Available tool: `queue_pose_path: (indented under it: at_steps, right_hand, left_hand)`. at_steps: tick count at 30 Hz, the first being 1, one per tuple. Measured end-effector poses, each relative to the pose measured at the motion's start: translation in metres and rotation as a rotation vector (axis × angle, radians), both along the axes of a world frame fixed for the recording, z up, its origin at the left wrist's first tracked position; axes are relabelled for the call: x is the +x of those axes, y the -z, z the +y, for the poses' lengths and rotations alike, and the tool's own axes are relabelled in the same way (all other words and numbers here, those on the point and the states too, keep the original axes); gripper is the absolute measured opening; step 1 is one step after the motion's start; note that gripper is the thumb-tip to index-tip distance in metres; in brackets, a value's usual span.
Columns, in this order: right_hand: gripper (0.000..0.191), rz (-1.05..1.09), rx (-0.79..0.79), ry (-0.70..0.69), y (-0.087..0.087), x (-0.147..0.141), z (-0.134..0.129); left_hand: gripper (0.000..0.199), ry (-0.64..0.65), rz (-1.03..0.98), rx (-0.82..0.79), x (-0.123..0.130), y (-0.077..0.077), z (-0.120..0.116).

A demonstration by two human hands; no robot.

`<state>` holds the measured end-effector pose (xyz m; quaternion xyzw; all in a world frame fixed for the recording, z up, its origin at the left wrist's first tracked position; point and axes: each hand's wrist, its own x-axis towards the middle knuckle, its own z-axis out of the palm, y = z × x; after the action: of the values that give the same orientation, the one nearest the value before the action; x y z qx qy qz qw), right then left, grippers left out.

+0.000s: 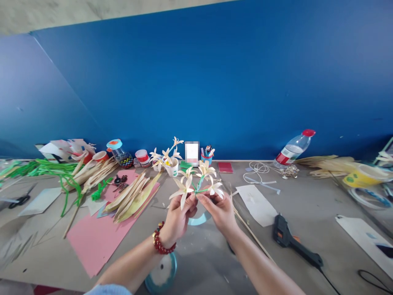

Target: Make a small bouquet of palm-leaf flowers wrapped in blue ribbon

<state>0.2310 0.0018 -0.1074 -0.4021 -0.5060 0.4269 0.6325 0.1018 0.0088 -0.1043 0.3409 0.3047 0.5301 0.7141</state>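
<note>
A small spray of cream flowers [183, 188] with green stems is held up at the centre, above the grey table. My left hand [180, 213], with a red bead bracelet [159, 239] on its wrist, pinches the spray from the left at the base of the stems. From the right, my right hand [221, 211] pinches the same stems, its thumb close to my left thumb. The fingertips hide the lower end of the stems. Just behind the spray, a white cup [172, 169] holds similar cream flowers. A light blue ribbon roll [199, 219] lies partly behind my hands.
Pink paper [95, 241] and dried husks [132, 198] lie left of my hands. Green stems [66, 180] and scissors [22, 199] are farther left. On the right are white paper [257, 205], a black glue gun [294, 241] and a leaning bottle [293, 150]. A blue spool [161, 272] sits near my left forearm.
</note>
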Motion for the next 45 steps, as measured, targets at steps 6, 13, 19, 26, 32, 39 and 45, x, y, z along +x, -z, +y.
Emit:
queue_pose_path:
  at_steps: [6,13,19,26,32,39,45]
  right_hand:
    - [0.021,-0.049,-0.036,0.04,0.004,0.004,0.002]
    - [0.022,-0.024,0.001,0.057,0.004,0.003,0.003]
    - [0.022,-0.136,0.026,0.128,0.001,0.004,0.001]
    - [0.023,-0.281,0.084,0.21,-0.007,0.003,-0.003]
    - [0.017,-0.355,0.14,0.273,-0.009,0.001,-0.005]
    - [0.021,-0.308,0.151,0.265,-0.007,-0.001,-0.007]
    - [0.008,-0.238,0.175,0.202,0.0,0.0,-0.008]
  left_hand:
    - [0.033,0.06,-0.036,0.051,-0.003,-0.001,0.004]
    - [0.034,0.058,0.055,0.11,-0.005,0.002,0.006]
    - [0.026,-0.051,0.268,0.338,-0.005,0.001,0.005]
    - [0.005,-0.308,0.648,0.787,-0.011,-0.005,0.004]
    - [0.009,-0.351,0.767,0.907,-0.012,-0.006,0.003]
    - [0.014,-0.268,0.612,0.701,-0.01,0.0,0.0]
    - [0.016,-0.174,0.343,0.599,-0.008,0.004,-0.001]
